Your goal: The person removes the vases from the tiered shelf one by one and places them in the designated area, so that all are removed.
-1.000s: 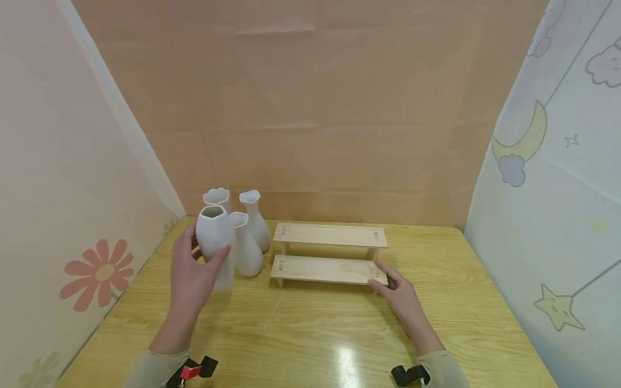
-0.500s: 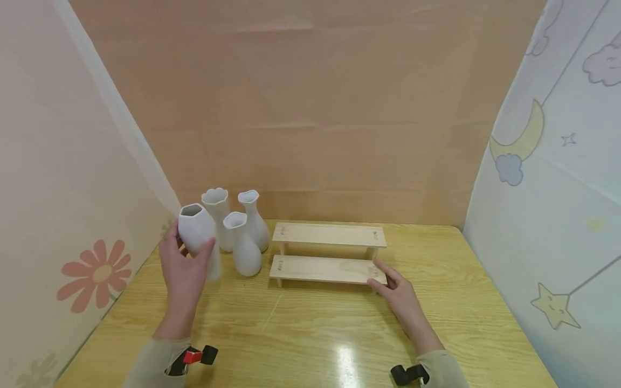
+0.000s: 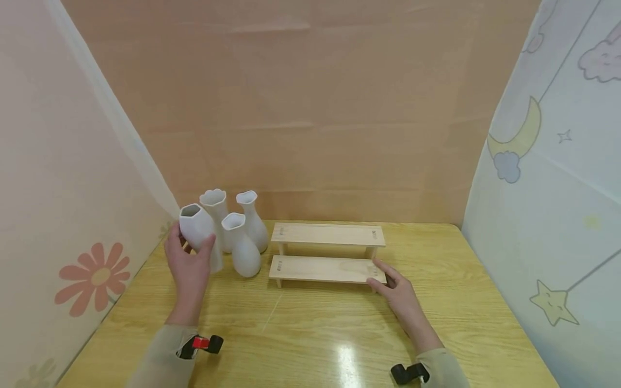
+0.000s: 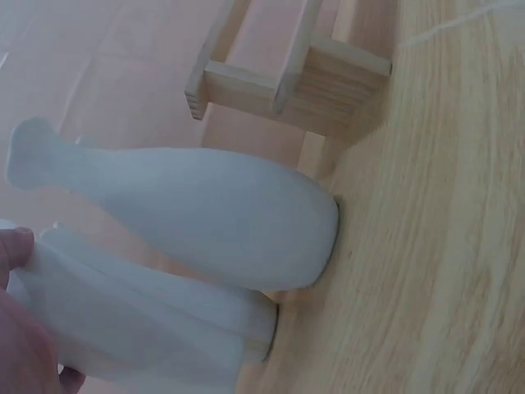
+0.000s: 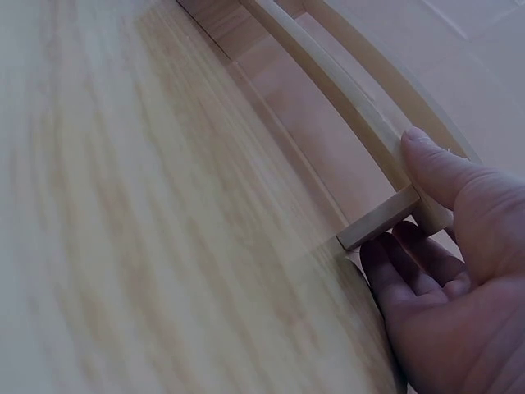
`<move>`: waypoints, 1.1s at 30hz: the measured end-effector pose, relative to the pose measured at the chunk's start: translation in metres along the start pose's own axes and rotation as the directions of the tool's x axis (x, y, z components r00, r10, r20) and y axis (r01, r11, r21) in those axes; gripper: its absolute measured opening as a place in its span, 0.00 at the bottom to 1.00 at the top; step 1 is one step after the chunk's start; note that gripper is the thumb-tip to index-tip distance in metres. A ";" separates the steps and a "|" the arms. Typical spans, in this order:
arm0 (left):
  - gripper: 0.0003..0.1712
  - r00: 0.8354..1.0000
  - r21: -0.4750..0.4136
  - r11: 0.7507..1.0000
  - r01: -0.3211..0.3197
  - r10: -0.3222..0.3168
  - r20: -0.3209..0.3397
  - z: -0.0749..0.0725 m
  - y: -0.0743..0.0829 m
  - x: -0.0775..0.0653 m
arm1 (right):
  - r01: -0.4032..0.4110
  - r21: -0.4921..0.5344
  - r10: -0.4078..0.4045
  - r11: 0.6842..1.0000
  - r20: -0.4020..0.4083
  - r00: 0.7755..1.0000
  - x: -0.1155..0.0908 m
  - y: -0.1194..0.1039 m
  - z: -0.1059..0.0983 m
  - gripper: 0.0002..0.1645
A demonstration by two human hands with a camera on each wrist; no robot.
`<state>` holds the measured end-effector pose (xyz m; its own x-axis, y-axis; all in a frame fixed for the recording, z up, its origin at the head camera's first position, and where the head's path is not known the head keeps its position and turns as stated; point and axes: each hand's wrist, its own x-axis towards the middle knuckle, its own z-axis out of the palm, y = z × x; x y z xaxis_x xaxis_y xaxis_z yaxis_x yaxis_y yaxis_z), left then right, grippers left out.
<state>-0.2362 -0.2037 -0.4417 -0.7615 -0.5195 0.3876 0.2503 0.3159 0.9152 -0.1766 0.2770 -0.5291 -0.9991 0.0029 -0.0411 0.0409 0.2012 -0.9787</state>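
Note:
My left hand (image 3: 189,264) grips a white vase (image 3: 198,229) with an angular mouth, thumb on its right side. The vase leans a little; whether its base touches the table I cannot tell. Close to its right stands a pear-shaped white vase (image 3: 246,256) with a narrow neck, also large in the left wrist view. My right hand (image 3: 400,291) holds the right end of the lower step of a two-step wooden stand (image 3: 320,269). In the right wrist view, the thumb (image 5: 439,168) lies on the board and the fingers curl beneath it, beside the short leg.
A white vase with a scalloped rim (image 3: 213,198) stands behind the held one. Another slim-necked white vase (image 3: 254,226) is at its right, left of the stand's upper step (image 3: 327,235). A wood-grain table (image 3: 301,334) carries everything. Patterned sheets hang left and right, a tan one behind.
My left hand has carried its vase left, away from in front of the pear-shaped vase, and the base now sits slightly farther back. The right hand keeps its hold on the stand.

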 end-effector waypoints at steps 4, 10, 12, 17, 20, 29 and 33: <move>0.46 1.000 -0.016 1.000 -0.008 0.008 0.013 0.003 -0.009 0.002 | 0.001 -0.001 -0.001 1.000 -0.005 1.000 0.000 0.000 -0.001 0.47; 0.46 1.000 -0.004 1.000 0.000 0.000 0.022 0.006 -0.019 0.004 | 0.004 0.011 -0.004 1.000 0.004 1.000 0.001 0.003 -0.001 0.48; 0.46 1.000 -0.003 1.000 0.001 -0.001 0.026 0.007 -0.021 0.004 | 0.007 0.018 -0.007 1.000 0.003 1.000 0.001 0.003 0.000 0.47; 0.46 0.999 -0.005 1.000 -0.002 0.002 0.033 0.008 -0.023 0.004 | 0.011 0.010 -0.011 1.000 0.000 1.000 0.002 0.003 0.000 0.47; 0.45 0.999 -0.006 1.000 -0.010 0.010 0.039 0.009 -0.025 0.005 | 0.010 0.001 -0.010 1.000 0.003 1.000 0.002 0.003 0.000 0.48; 0.46 0.998 -0.004 1.000 -0.010 0.010 0.058 0.010 -0.030 0.006 | 0.004 0.009 -0.004 1.000 0.008 1.000 0.001 0.001 0.000 0.47; 0.47 0.998 0.006 1.000 0.001 -0.002 0.069 0.010 -0.032 0.006 | 0.001 0.012 -0.002 1.000 0.007 1.000 0.000 -0.001 0.001 0.47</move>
<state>-0.2549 -0.2093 -0.4701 -0.8014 -0.4640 0.3775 0.2460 0.3197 0.9150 -0.1769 0.2762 -0.5286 -0.9992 -0.0043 -0.0410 0.0394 0.1892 -0.9811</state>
